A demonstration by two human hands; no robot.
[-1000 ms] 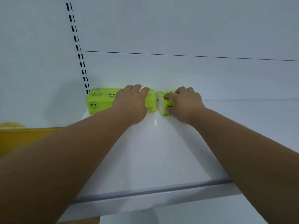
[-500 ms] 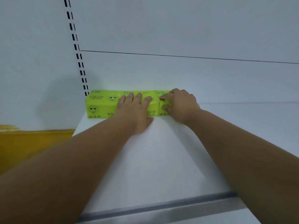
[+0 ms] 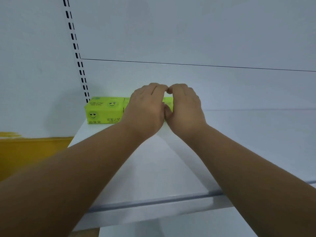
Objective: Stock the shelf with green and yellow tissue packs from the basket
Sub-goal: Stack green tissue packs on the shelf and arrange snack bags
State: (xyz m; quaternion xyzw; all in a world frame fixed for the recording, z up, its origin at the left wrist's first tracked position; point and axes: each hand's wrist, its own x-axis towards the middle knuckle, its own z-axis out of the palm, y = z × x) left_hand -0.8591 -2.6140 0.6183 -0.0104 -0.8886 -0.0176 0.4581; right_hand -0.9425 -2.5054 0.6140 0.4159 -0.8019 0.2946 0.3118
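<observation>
Two green and yellow tissue packs with smiley faces lie end to end at the back left of the white shelf (image 3: 172, 170). The left tissue pack (image 3: 104, 111) is in plain view against the back panel. Both hands cover most of the right tissue pack (image 3: 169, 102); only a small strip shows between them. My left hand (image 3: 147, 108) and my right hand (image 3: 185, 106) cup this pack side by side. Their fingers curl over its top and far edge, the thumbs sit at its front, and the fingertips meet above it.
A yellow basket (image 3: 27, 156) shows blurred at the lower left, beside and below the shelf. A slotted upright (image 3: 77, 50) runs up the back panel at the shelf's left end. The shelf's grey front rail (image 3: 153, 202) crosses under my forearms. Bare shelf stretches to the right.
The right pack has been slid left until it touches the left pack. My left hand moved right off the first pack, and both hands now cup the right pack together.
</observation>
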